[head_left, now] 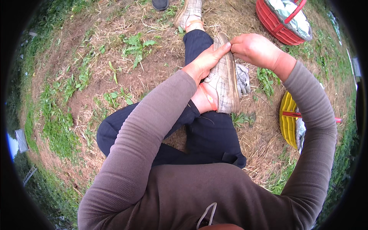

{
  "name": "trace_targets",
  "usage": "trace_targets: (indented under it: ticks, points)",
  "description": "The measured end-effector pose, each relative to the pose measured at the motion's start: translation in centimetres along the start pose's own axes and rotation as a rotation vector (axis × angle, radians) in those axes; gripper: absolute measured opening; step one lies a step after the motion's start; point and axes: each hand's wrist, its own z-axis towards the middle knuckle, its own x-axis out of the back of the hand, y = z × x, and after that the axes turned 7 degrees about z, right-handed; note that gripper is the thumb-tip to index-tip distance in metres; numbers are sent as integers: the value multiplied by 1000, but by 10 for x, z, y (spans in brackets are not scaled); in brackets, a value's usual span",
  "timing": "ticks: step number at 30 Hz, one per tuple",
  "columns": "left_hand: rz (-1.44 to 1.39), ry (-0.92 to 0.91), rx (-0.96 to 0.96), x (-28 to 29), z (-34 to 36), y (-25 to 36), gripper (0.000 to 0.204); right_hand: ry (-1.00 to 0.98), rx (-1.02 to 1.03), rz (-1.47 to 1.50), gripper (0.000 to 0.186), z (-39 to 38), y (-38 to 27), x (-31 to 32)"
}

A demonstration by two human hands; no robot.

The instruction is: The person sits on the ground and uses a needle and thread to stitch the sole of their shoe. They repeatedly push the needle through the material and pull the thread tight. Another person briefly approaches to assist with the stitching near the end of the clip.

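A worn beige checked shoe (223, 86) is on my raised foot, which rests across my other leg with its sole turned to the right. My left hand (206, 61) is wrapped round the front part of the shoe, its thumb pressing at the sole's edge. At that same edge my right hand (256, 49) is closed, fingertips pinched together close to the left thumb. Whether anything small is between those fingertips is hidden. An orange band (208, 96) circles the ankle above the shoe. Beyond the sole, a crumpled grey-white glove-like thing (242, 79) lies on the ground.
A red plastic basket (269, 23) with pale cloth or plastic in it stands at the far right. Nearer, a yellow basket (287, 124) with a red handle sits beside my right arm. My other shoe (189, 13) is far ahead, near a dark shoe (160, 4). Dry grass and weeds surround me.
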Motion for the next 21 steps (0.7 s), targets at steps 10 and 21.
trace_targets:
  ticks: [10,21]
  points:
    - [-7,-27,-11,0,0,1,75,-52,19,-10,9,5,1,5]
    - [1,-39,11,3,4,-2,71,-18,0,-35,6,4,-4,3]
